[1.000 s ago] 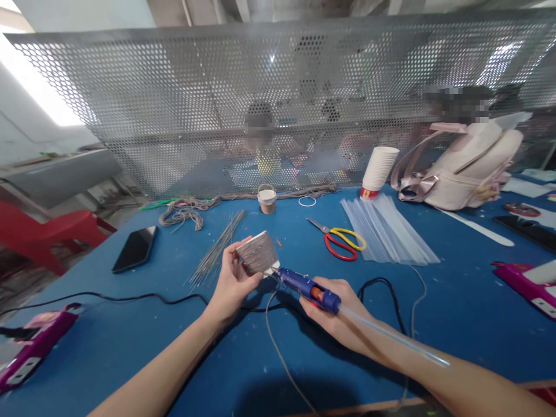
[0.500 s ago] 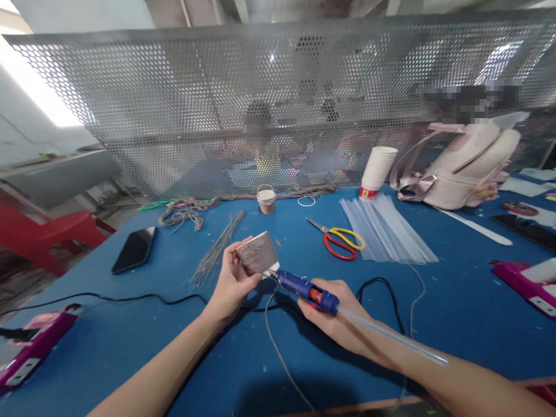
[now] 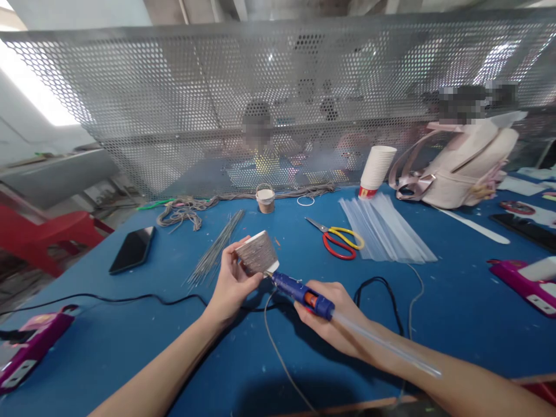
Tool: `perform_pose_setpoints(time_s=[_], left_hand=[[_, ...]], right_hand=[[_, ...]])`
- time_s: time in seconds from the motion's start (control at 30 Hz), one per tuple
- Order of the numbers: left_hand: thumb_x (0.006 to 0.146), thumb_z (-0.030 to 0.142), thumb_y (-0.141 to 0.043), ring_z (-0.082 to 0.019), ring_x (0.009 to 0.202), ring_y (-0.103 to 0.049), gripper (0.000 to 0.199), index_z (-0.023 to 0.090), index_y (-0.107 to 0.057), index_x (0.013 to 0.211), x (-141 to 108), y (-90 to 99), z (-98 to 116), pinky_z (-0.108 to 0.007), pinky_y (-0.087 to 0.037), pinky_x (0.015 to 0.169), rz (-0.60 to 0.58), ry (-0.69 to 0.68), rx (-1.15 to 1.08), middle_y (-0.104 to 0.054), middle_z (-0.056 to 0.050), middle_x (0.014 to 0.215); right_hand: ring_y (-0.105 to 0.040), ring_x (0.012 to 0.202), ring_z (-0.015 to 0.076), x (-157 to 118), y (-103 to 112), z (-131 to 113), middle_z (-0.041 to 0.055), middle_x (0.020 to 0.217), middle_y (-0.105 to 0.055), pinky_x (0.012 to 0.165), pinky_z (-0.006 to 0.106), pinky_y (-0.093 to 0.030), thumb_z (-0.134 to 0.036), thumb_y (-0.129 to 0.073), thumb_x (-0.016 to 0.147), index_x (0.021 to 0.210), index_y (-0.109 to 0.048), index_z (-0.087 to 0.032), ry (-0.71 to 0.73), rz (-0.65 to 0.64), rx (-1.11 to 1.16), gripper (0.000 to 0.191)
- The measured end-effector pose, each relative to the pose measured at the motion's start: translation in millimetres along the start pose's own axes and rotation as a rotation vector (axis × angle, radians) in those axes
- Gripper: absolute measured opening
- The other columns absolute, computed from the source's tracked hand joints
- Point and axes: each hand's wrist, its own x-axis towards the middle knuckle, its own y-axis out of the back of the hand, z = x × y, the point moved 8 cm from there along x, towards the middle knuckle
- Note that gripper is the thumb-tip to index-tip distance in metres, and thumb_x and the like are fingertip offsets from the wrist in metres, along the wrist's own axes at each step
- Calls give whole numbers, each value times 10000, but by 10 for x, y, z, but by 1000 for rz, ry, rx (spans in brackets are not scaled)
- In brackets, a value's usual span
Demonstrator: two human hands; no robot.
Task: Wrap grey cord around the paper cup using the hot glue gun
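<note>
Left forearm (image 3: 174,353) bare, angled up and inward; my left hand (image 3: 231,281) pinching, thumb (image 3: 253,282) stretched rightward, fingers (image 3: 229,253) raised behind. Right forearm (image 3: 428,359), likewise bare, slants in from lower right; my right hand (image 3: 341,321) grips, its fingers partly hidden, probably curled.

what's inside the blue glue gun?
A clear glue stick runs into the rear of the glue gun; an orange part shows through its opening. The rest is covered by the blue casing.

Head-worn view, close over a flat blue tabletop (image 3: 108,336)
It faces forward and down, past the bare left hand (image 3: 232,282) and right hand (image 3: 335,331), toward a grey perforated metal screen (image 3: 174,104).
</note>
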Motion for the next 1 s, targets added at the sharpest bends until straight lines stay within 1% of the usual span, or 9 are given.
perform_pose_setpoints(time_s=[0.1, 0.17, 0.27, 0.37, 0.5, 0.57, 0.67, 0.87, 1.0], left_hand=[[596, 260, -835, -219, 1134, -586, 597, 273, -476, 1073, -5, -13, 12, -410, -487, 988, -1, 2, 8, -497, -91, 1381], [588, 259, -841, -229, 1151, -576, 597, 274, -483, 1064, 1, -6, 16, -408, -486, 988, 3, 1, -4, -508, -83, 1362], [574, 245, -849, -232, 1168, -557, 596, 283, -493, 1050, 16, 24, 9, -386, -490, 981, 14, 18, -45, -555, -56, 1276], [556, 230, -855, -219, 1131, -562, 604, 290, -501, 1042, 23, 48, 10, -350, -509, 936, 26, 44, -80, -580, -32, 1209], [549, 210, -858, -205, 1129, -555, 599, 284, -513, 1034, 14, 16, 21, -317, -508, 918, 13, 85, -127, -577, -19, 1231], [546, 197, -857, -210, 1157, -544, 599, 280, -518, 1033, 9, -1, 25, -313, -498, 935, 13, 98, -138, -580, -18, 1235], [533, 181, -858, -220, 1184, -531, 608, 283, -525, 1032, 10, -11, 19, -305, -493, 936, 15, 111, -146, -583, -15, 1235], [514, 188, -861, -213, 1115, -555, 616, 281, -536, 1030, -2, 11, 33, -310, -490, 928, 19, 120, -146, -595, -11, 1184], [524, 182, -847, -225, 1134, -548, 615, 281, -545, 1050, -17, 0, 46, -324, -485, 938, 20, 137, -152, -592, -15, 1188]], right_hand=[[-385, 468, 94, -4, -7, -29, -39, 546, -496, 505, 228, -336, -212, -554, 786, 623, -418, -214, 33, 0, -11, 212], [-385, 467, 97, -2, 8, -17, -39, 544, -489, 502, 231, -330, -222, -558, 785, 619, -413, -216, 14, -2, -4, 220], [-371, 466, 97, 13, 50, 32, -42, 534, -459, 490, 233, -312, -258, -545, 793, 609, -406, -216, -67, -6, 50, 234], [-357, 472, 97, 39, 96, 81, -46, 526, -428, 477, 231, -302, -289, -528, 779, 594, -400, -215, -166, -12, 149, 237], [-347, 493, 97, 56, 108, 109, -46, 531, -413, 475, 230, -297, -328, -524, 756, 580, -387, -216, -256, -31, 224, 249], [-338, 490, 96, 52, 97, 105, -49, 532, -402, 479, 234, -293, -337, -523, 755, 582, -388, -216, -263, -37, 221, 250], [-338, 481, 97, 48, 80, 82, -50, 529, -394, 490, 244, -290, -336, -523, 761, 583, -395, -217, -233, -45, 193, 249], [-353, 510, 104, 56, 104, 126, -44, 541, -414, 504, 242, -300, -334, -519, 758, 580, -391, -216, -259, -39, 231, 249], [-340, 509, 103, 41, 88, 132, -46, 540, -411, 496, 242, -295, -343, -529, 753, 588, -408, -213, -277, -47, 251, 242]])
